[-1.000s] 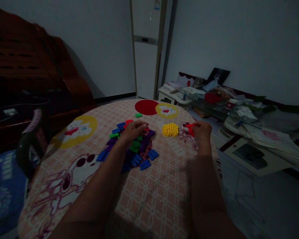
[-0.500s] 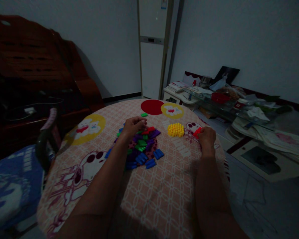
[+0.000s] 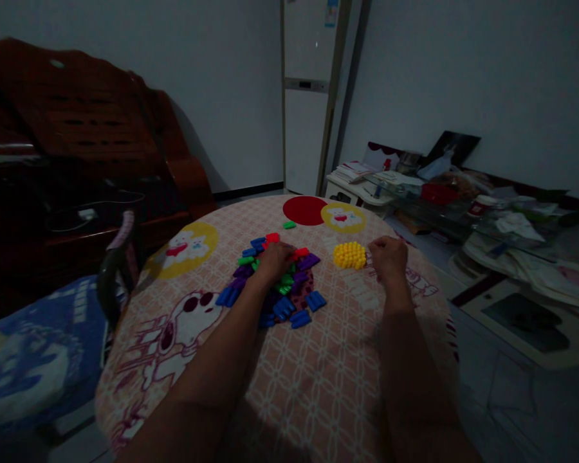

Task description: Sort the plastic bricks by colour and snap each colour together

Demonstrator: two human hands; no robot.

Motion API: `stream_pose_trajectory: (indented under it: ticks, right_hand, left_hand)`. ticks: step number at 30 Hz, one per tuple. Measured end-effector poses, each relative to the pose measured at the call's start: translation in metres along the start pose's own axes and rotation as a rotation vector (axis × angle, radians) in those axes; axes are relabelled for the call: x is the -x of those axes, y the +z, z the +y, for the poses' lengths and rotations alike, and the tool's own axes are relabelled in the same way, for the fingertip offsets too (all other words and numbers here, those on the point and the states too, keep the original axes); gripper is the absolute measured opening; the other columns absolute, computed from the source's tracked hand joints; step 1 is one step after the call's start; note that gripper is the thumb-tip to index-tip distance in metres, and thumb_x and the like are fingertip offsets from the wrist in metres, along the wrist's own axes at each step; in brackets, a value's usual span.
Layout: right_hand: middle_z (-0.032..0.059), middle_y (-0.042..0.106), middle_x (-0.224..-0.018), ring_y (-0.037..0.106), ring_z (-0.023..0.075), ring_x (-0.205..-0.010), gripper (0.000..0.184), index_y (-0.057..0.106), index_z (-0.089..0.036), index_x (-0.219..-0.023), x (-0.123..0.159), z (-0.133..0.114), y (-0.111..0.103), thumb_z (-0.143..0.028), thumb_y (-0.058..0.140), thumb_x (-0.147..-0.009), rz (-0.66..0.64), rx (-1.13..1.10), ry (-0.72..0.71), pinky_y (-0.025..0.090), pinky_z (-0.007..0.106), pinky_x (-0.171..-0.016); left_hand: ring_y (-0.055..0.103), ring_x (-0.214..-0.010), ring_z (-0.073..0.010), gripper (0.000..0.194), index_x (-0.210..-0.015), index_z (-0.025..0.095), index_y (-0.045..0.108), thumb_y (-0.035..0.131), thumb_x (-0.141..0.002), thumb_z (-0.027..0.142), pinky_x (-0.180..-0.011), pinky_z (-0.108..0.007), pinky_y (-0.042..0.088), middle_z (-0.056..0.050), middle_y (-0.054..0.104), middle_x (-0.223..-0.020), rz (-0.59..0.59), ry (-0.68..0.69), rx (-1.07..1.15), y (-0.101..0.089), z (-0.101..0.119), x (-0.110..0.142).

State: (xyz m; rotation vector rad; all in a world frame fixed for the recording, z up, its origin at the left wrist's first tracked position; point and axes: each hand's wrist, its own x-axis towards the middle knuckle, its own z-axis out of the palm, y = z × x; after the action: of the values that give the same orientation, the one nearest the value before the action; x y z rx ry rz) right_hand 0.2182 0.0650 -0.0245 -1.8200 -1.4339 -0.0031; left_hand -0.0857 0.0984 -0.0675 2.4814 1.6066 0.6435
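My left hand (image 3: 276,262) reaches down into a pile of coloured plastic building pieces, its fingers bent over the middle. Around it lie red pieces (image 3: 302,253), purple pieces (image 3: 309,261), green pieces (image 3: 246,261) and blue pieces (image 3: 284,308). What its fingertips touch is hidden. To the right, my right hand (image 3: 390,258) is closed just above the tablecloth, close to a block of yellow knobbly pieces (image 3: 350,255). Whatever its fingers hold is hidden. A lone green piece (image 3: 289,225) lies beyond the pile.
The round table wears a patterned cloth (image 3: 328,366). At left stand a chair with a blue cushion (image 3: 82,334) and a dark wooden sofa (image 3: 101,122). A cluttered glass-topped cabinet (image 3: 429,199) runs along the right wall; a tall white unit (image 3: 306,128) fills the corner.
My left hand has lowered into the pile. My right hand has moved left towards the yellow block, and the red piece seen in it before is out of sight. The view has shifted slightly left.
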Motion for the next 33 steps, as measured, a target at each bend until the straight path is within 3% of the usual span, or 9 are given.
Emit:
stream_pose_trajectory:
  ticks: [2,6,10,13,17,22,26,29,33]
  right_hand:
    - [0.0061,0.074,-0.075,0.066,0.0189,-0.071,0.016,0.074,-0.017,-0.074,0.005,-0.012,0.008,-0.026,0.062,-0.074,-0.095,-0.147,-0.05,0.049,0.028,-0.068]
    - [0.0025,0.072,-0.073,0.065,0.0157,-0.065,0.018,0.075,-0.017,-0.081,0.019,-0.038,0.024,-0.03,0.066,-0.074,-0.356,-0.448,-0.061,0.051,0.026,-0.063]
    - [-0.001,0.069,-0.069,0.063,0.0137,-0.06,0.026,0.075,-0.019,-0.096,0.031,-0.061,0.036,-0.031,0.068,-0.075,-0.549,-0.66,-0.032,0.051,0.025,-0.058]
    - [-0.0017,0.07,-0.072,0.065,0.0138,-0.062,0.022,0.074,-0.019,-0.092,0.036,-0.069,0.04,-0.03,0.067,-0.074,-0.634,-0.82,-0.032,0.053,0.024,-0.057]
    - [-0.0018,0.07,-0.07,0.068,0.0152,-0.063,0.022,0.071,-0.019,-0.086,0.037,-0.07,0.042,-0.025,0.072,-0.065,-0.675,-0.935,0.027,0.055,0.025,-0.057]
    - [-0.0035,0.066,-0.062,0.065,0.0133,-0.058,0.025,0.063,-0.018,-0.074,0.03,-0.065,0.037,-0.03,0.079,-0.059,-0.572,-0.951,0.095,0.056,0.025,-0.058]
    - [-0.0019,0.068,-0.065,0.066,0.0137,-0.057,0.026,0.064,-0.018,-0.084,0.012,-0.04,0.012,-0.029,0.074,-0.062,-0.371,-0.894,0.218,0.055,0.024,-0.056]
    - [-0.001,0.067,-0.066,0.063,0.0144,-0.051,0.034,0.066,-0.016,-0.101,-0.003,-0.005,-0.014,-0.026,0.065,-0.068,-0.107,-0.646,0.315,0.051,0.025,-0.05]
    - [0.0104,0.074,-0.079,0.069,0.0209,-0.067,0.032,0.074,-0.011,-0.099,-0.009,0.041,-0.042,-0.022,0.062,-0.07,0.091,-0.177,0.363,0.055,0.031,-0.065]
  left_hand:
    - [0.065,-0.103,-0.0264,0.015,-0.089,0.017,0.074,0.06,-0.083,0.021,-0.098,-0.04,0.048,-0.012,0.074,-0.103,0.003,-0.03,-0.003,0.001,-0.001,-0.001]
    - [0.066,-0.09,-0.0269,0.019,-0.083,0.018,0.073,0.058,-0.085,0.029,-0.088,-0.038,0.05,-0.012,0.073,-0.089,0.135,-0.011,0.19,-0.013,0.012,-0.002]
    - [0.064,-0.068,-0.0203,0.03,-0.084,0.018,0.071,0.056,-0.087,0.043,-0.067,-0.029,0.05,-0.004,0.069,-0.069,0.062,0.032,0.555,-0.025,0.043,0.002]
    - [0.066,-0.067,-0.0197,0.03,-0.088,0.017,0.068,0.061,-0.082,0.045,-0.062,-0.027,0.051,-0.003,0.071,-0.07,0.058,-0.007,0.79,-0.021,0.06,0.003]
    - [0.069,-0.063,-0.0196,0.034,-0.098,0.018,0.06,0.067,-0.076,0.043,-0.063,-0.031,0.056,-0.002,0.071,-0.071,0.053,-0.137,1.083,-0.009,0.068,0.001]
    - [0.071,-0.065,-0.0197,0.035,-0.1,0.018,0.056,0.068,-0.076,0.041,-0.062,-0.031,0.058,-0.002,0.072,-0.072,-0.009,-0.162,1.183,-0.01,0.072,0.002]
    - [0.073,-0.072,-0.0211,0.035,-0.104,0.016,0.06,0.067,-0.077,0.037,-0.063,-0.031,0.058,-0.006,0.072,-0.079,0.023,-0.16,1.128,-0.021,0.069,0.005]
    - [0.073,-0.072,-0.0209,0.035,-0.104,0.014,0.062,0.066,-0.077,0.036,-0.064,-0.031,0.059,-0.007,0.073,-0.082,0.054,-0.182,1.121,-0.028,0.062,0.004]
    - [0.073,-0.072,-0.0206,0.037,-0.104,0.013,0.063,0.067,-0.076,0.037,-0.065,-0.032,0.059,-0.008,0.074,-0.085,0.074,-0.196,1.096,-0.03,0.055,0.004]
